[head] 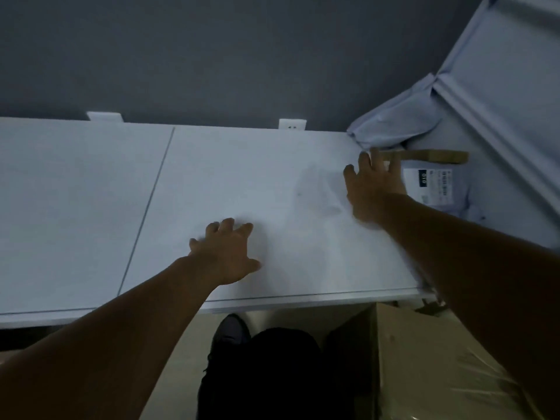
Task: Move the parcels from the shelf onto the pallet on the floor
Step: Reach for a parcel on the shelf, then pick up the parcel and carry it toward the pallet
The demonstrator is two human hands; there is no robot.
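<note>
A white shelf top [91,207] runs across the view in dim light. At its right end lie pale plastic-wrapped parcels: one crumpled bag [397,119], and below it a flat parcel with a printed label [436,186] and a strip of brown tape [430,156]. My right hand [371,186] reaches out with fingers spread, its fingertips at the left edge of the labelled parcel. My left hand [225,251] hovers or rests over the bare shelf near the middle, fingers relaxed and holding nothing. The pallet is out of view.
A dark grey wall [242,56] stands behind the shelf. A large pale wrapped object [509,86] leans at the far right. Below the shelf edge, a brown cardboard box under clear film [439,368] sits on the floor beside my dark shoe [230,334].
</note>
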